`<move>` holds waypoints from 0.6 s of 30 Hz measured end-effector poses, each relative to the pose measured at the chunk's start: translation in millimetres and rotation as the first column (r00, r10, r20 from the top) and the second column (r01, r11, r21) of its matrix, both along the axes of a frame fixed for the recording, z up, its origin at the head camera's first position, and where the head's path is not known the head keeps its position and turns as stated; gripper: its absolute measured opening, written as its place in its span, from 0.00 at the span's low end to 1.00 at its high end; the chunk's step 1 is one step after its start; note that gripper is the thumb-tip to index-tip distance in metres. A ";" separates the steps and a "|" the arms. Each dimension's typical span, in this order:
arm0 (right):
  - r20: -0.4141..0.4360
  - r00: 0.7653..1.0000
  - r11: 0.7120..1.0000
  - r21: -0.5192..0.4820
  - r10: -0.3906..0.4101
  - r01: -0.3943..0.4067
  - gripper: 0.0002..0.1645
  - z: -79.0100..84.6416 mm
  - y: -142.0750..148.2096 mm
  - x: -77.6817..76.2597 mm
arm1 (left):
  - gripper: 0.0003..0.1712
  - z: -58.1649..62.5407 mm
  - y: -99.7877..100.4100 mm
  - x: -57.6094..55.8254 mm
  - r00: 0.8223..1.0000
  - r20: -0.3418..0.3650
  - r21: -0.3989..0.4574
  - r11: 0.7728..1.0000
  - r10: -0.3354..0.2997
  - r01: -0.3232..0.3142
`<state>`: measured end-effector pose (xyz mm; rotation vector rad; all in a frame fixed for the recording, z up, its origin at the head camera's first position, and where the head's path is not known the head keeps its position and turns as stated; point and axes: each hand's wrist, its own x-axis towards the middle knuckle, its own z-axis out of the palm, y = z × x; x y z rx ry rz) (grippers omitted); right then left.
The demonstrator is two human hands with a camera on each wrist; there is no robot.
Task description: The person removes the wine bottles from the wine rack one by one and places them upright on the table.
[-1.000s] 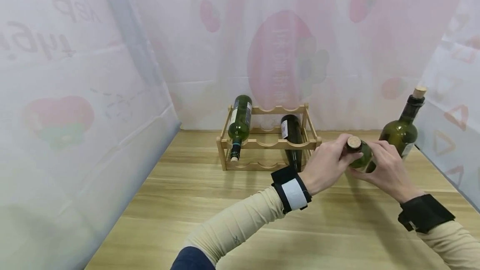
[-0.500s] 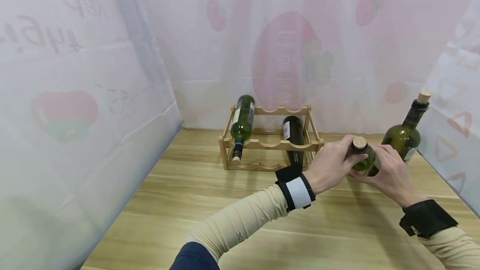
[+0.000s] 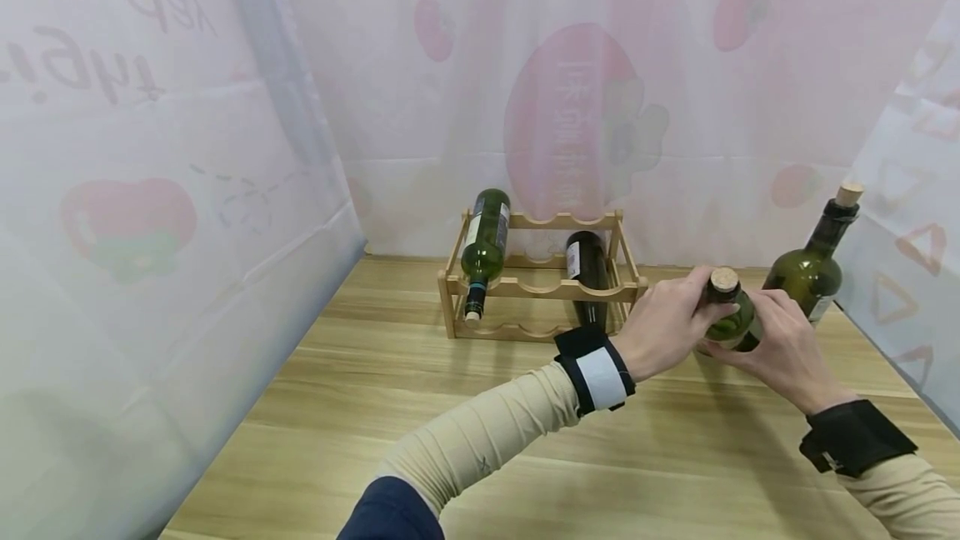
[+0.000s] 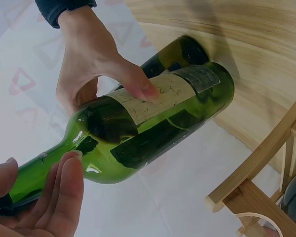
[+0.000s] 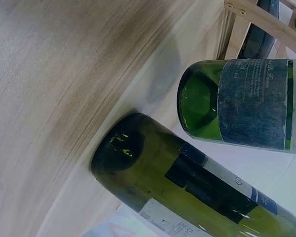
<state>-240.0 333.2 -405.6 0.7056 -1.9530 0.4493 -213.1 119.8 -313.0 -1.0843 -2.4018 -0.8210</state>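
Left hand [image 3: 666, 328]: fingers and thumb closed around the neck of the held bottle, just below the cork.
Right hand [image 3: 787, 348]: curled around the body of the same bottle from the right, its thumb lying across the pale label [image 4: 175, 91].
Held bottle [image 4: 158, 123]: green glass, between the 2 hands, right of the rack and near-left of the standing bottle — neck up, its base apparently off the table in the right wrist view.
Dark label [image 5: 251, 103]: on the held bottle's side, beside the pale label; its small print is too blurred to read.
Cork [image 3: 724, 278]: seated in the mouth of the held bottle.
Standing bottle [image 3: 808, 277]: olive green, corked, upright on the table at the far right, partly hidden by the right hand.
Rack [image 3: 540, 290]: light wood, 2 tiers with scalloped rails, at the far side of the table, left of the hands.
Upper bottle [image 3: 486, 248]: green, lying at the left of the top tier, corked neck toward the near side.
Lower bottle [image 3: 588, 269]: dark, lying at the right of the bottom tier — its near end hidden behind the left wristband [image 3: 592, 369].
Table [image 3: 337, 407]: wood-grained, with a pale printed curtain [image 3: 420, 123] behind it and at both sides.
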 end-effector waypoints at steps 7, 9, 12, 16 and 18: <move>0.006 1.000 1.000 -0.007 -0.001 0.001 0.52 -0.8 0.2 0.1 | 0.18 1.9 1.3 -1.8 0.999 0.034 -0.023 1.000 0.020 -0.019; 0.006 1.000 1.000 -0.007 -0.006 0.006 0.53 -1.0 0.1 0.0 | 0.19 2.2 1.7 -2.5 0.999 0.042 -0.026 0.999 0.020 -0.019; 0.008 1.000 1.000 -0.002 -0.017 0.017 0.54 -1.5 0.4 -0.4 | 0.19 2.9 2.7 -3.8 0.998 0.052 -0.029 0.999 0.023 -0.021; 0.014 0.999 0.999 0.006 -0.034 0.034 0.54 -1.6 1.3 -0.7 | 0.18 4.4 4.3 -5.4 0.998 0.058 -0.035 0.999 0.033 -0.031; 0.029 0.998 0.999 0.017 -0.049 0.048 0.54 -1.7 2.3 -0.5 | 0.17 5.2 5.1 -6.3 0.997 0.060 -0.040 0.999 0.038 -0.036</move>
